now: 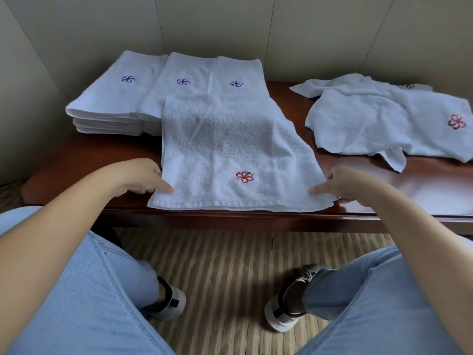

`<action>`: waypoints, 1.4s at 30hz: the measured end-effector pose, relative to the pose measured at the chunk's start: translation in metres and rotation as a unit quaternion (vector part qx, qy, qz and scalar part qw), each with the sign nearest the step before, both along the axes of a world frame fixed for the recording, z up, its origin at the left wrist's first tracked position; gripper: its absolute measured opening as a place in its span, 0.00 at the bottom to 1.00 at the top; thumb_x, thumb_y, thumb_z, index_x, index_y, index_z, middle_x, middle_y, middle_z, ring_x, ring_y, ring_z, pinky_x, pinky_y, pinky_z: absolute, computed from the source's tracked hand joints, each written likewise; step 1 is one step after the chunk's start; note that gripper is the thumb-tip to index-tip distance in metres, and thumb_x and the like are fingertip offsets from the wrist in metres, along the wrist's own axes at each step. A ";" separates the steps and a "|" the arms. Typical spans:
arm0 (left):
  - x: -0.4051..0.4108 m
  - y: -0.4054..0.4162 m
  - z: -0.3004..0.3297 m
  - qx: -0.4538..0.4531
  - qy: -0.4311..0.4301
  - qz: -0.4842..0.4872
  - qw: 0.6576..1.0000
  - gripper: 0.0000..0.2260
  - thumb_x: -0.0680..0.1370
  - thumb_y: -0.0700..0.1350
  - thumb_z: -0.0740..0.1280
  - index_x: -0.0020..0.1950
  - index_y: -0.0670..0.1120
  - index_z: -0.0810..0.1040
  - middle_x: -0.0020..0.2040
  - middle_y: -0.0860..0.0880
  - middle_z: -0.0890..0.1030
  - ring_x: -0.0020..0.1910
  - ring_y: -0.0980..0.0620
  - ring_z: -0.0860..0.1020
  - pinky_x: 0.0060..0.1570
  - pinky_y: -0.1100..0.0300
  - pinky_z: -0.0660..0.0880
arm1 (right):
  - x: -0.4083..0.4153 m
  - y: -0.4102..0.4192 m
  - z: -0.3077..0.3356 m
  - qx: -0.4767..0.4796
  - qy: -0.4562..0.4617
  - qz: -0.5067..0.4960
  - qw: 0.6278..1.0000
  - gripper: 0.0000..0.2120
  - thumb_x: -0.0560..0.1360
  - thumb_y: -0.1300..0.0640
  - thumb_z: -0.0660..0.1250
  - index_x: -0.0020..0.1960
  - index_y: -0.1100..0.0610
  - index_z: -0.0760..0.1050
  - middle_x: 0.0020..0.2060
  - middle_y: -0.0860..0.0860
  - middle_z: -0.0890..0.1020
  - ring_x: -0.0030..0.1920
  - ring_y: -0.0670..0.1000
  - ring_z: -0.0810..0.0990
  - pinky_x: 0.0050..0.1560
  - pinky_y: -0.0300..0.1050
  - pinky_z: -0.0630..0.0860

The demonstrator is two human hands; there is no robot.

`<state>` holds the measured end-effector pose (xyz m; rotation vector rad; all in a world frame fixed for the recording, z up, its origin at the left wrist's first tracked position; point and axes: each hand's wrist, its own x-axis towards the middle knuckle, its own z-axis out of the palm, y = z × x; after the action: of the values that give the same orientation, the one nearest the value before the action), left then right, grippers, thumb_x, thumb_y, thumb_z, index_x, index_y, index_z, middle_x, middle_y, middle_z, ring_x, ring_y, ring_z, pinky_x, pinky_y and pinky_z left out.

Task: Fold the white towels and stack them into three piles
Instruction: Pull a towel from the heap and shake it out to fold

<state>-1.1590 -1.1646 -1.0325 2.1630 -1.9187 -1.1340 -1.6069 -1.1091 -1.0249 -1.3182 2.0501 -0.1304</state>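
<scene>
A white towel with a red flower mark (230, 152) lies folded lengthwise on the dark wooden table (102, 155), its far end resting over the stacks behind. My left hand (146, 179) pinches its near left corner and my right hand (340, 184) pinches its near right corner. Behind it stand three piles of folded white towels with blue marks: left pile (112, 98), middle pile (179, 80) and right pile (238, 75). Several unfolded white towels (384, 119) lie in a loose heap at the right.
The table backs onto a panelled wall (230, 29). Below its front edge I see my knees in light jeans (84, 290), my feet in white shoes and a striped floor (225, 265).
</scene>
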 end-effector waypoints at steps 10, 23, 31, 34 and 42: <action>0.003 0.005 0.000 -0.027 0.016 -0.012 0.999 0.14 0.72 0.47 0.78 0.40 0.41 0.76 0.43 0.46 0.76 0.41 0.52 0.76 0.36 0.62 0.73 | -0.008 0.021 -0.010 -0.091 -0.018 -0.007 0.996 0.12 0.76 0.52 0.73 0.46 0.60 0.77 0.33 0.53 0.81 0.34 0.51 0.77 0.40 0.46 0.76; 0.002 0.012 0.000 0.020 0.038 0.037 0.998 0.12 0.73 0.47 0.79 0.42 0.41 0.80 0.41 0.45 0.79 0.37 0.53 0.79 0.31 0.64 0.77 | -0.007 0.024 -0.009 -0.057 -0.127 -0.030 0.990 0.08 0.80 0.56 0.70 0.55 0.60 0.79 0.39 0.53 0.88 0.39 0.48 0.88 0.40 0.41 0.81; 0.000 0.017 0.001 -0.038 0.069 0.038 0.996 0.17 0.70 0.40 0.80 0.54 0.42 0.77 0.46 0.43 0.76 0.41 0.51 0.79 0.31 0.65 0.78 | -0.004 0.026 -0.006 -0.063 -0.118 -0.032 0.990 0.07 0.80 0.56 0.70 0.54 0.59 0.79 0.38 0.53 0.88 0.37 0.47 0.87 0.35 0.38 0.80; -0.002 0.018 0.002 -0.043 0.062 0.046 0.996 0.21 0.70 0.38 0.80 0.58 0.43 0.75 0.42 0.44 0.77 0.36 0.53 0.76 0.28 0.65 0.75 | -0.003 0.027 -0.005 -0.061 -0.120 -0.031 0.990 0.08 0.80 0.55 0.70 0.55 0.59 0.79 0.39 0.53 0.88 0.39 0.48 0.87 0.38 0.40 0.81; 0.005 0.016 0.006 -0.005 0.086 0.035 0.996 0.21 0.72 0.38 0.78 0.58 0.52 0.73 0.54 0.43 0.76 0.44 0.50 0.84 0.37 0.62 0.81 | -0.006 0.027 -0.002 -0.039 -0.162 -0.040 0.985 0.10 0.81 0.54 0.68 0.56 0.60 0.80 0.42 0.56 0.88 0.42 0.50 0.88 0.40 0.41 0.83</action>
<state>-1.1542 -1.1484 -1.0268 2.0354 -1.7587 -1.2500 -1.6130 -1.0819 -1.0267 -1.1732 1.8339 -0.4357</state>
